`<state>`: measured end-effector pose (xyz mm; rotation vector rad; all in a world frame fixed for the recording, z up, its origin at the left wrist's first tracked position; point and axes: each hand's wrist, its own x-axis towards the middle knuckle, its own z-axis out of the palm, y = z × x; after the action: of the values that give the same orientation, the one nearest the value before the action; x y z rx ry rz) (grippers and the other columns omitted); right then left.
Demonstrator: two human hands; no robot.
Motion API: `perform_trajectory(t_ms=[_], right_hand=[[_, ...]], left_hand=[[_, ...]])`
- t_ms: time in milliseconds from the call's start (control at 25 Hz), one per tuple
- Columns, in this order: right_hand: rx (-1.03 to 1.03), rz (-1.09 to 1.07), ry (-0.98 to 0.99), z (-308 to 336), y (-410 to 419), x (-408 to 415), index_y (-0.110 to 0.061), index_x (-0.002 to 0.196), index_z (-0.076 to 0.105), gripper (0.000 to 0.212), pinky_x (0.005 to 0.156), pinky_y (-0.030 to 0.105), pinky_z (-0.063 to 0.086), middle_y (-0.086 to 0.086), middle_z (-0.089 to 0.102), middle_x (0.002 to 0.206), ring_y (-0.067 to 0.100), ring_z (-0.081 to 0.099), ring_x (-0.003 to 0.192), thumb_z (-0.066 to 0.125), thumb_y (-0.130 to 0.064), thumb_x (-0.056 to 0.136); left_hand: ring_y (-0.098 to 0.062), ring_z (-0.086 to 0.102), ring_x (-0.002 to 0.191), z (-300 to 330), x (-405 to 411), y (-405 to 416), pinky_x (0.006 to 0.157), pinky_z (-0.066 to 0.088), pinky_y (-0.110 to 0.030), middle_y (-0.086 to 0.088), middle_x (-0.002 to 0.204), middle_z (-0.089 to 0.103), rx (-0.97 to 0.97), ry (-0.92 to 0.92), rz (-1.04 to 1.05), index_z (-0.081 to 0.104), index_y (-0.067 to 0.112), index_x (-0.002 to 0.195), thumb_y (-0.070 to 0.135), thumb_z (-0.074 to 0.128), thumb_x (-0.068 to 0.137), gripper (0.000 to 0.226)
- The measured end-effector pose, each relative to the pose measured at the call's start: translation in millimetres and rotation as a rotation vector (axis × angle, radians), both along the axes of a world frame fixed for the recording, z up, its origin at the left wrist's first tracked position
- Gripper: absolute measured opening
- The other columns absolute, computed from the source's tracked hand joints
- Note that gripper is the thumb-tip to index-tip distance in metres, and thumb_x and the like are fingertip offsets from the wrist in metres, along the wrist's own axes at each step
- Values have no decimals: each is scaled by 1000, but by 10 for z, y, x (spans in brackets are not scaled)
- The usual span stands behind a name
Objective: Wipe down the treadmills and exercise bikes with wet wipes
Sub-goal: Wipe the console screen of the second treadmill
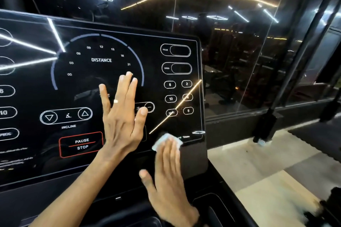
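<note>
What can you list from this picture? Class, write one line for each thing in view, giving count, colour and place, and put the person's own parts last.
treadmill console: one, glossy black with white markings, fills the left and centre.
PAUSE STOP button: one, red outline, lower part of the console.
wet wipe: one, white, at the console's lower right edge under the right hand's fingers.
glass wall: one, dark and reflecting ceiling lights, behind and right of the console.
floor: pale, lower right.
ring: one, silvery, on a left-hand finger.
left hand: one, fingers straight, over the console's centre.
right hand: one, straight fingers pressing the wipe.
</note>
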<state>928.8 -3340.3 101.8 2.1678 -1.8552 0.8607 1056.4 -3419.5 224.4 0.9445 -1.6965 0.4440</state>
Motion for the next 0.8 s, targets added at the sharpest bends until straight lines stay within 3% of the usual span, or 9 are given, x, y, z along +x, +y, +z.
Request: perform_trajectory(t_ms=[80, 200, 240, 360, 440, 560, 640, 720, 800], right_hand=[[-40, 19, 114, 269, -288, -253, -8, 157, -8, 81, 123, 42, -13, 11, -17, 165, 22, -18, 152, 0, -65, 100], [-87, -368, -149, 184, -372, -599, -2, 156, -6, 85, 123, 47, -3, 17, -11, 164, 28, -7, 154, -4, -65, 99], [-45, -371, -205, 17, -222, -481, 2, 155, -4, 87, 122, 48, 0, 18, -12, 164, 32, -3, 154, -1, -65, 100], [-42, -64, -29, -201, 73, 54, 3, 156, 2, 84, 122, 44, -2, 21, -6, 165, 33, -4, 154, 12, -61, 103], [-41, 16, 73, 202, -170, -165, -6, 158, -3, 79, 123, 43, -10, 13, -8, 167, 24, -10, 154, 5, -62, 102], [-50, -281, -79, 397, -420, -646, -9, 155, -16, 86, 124, 48, -9, 16, -8, 166, 23, -12, 153, -13, -69, 93], [22, -398, -159, 107, -191, -476, 0, 151, -18, 94, 123, 48, -1, 26, -8, 163, 33, -8, 153, -12, -72, 91], [15, -204, -71, -68, 64, -10, 7, 153, -4, 95, 121, 48, 1, 30, -7, 161, 40, -5, 152, 1, -70, 98], [29, 2, 54, 119, -39, 123, 1, 155, -9, 91, 122, 45, -10, 20, -19, 163, 32, -19, 152, 3, -69, 99]], left_hand=[[-27, 26, 150, 21, -47, 21, 122, -7, -52, -17, 159, 30, -27, -17, 2, 34, -4, 150, 45, 16, 104, 70], [-28, 27, 149, -31, -34, 88, 122, -7, -51, -17, 159, 31, -39, -10, -20, 34, -4, 149, 44, 19, 103, 68], [-29, 28, 149, -45, 3, 95, 122, -7, -51, -17, 159, 31, -36, 2, -9, 35, -4, 149, 44, 19, 103, 68], [-29, 29, 149, -36, 40, 54, 122, -7, -52, -17, 159, 31, -22, 16, 19, 35, -4, 149, 44, 18, 104, 68], [-29, 28, 149, -7, -20, 61, 122, -8, -50, -18, 159, 31, -31, -7, -8, 35, -4, 149, 41, 22, 102, 66], [-29, 26, 150, -68, -25, 133, 122, -7, -51, -19, 159, 30, -43, -54, 25, 37, -4, 148, 37, 32, 100, 63], [-31, 25, 150, -187, 90, 148, 122, -5, -52, -20, 159, 29, -24, -88, 112, 40, -3, 147, 36, 38, 99, 62], [-32, 25, 150, -262, 209, 119, 122, -3, -52, -21, 159, 29, -2, -112, 188, 44, -3, 145, 35, 42, 98, 60], [-33, 24, 150, -246, 280, 89, 123, -3, -52, -21, 159, 28, -5, -135, 221, 44, -3, 144, 33, 43, 98, 59]])
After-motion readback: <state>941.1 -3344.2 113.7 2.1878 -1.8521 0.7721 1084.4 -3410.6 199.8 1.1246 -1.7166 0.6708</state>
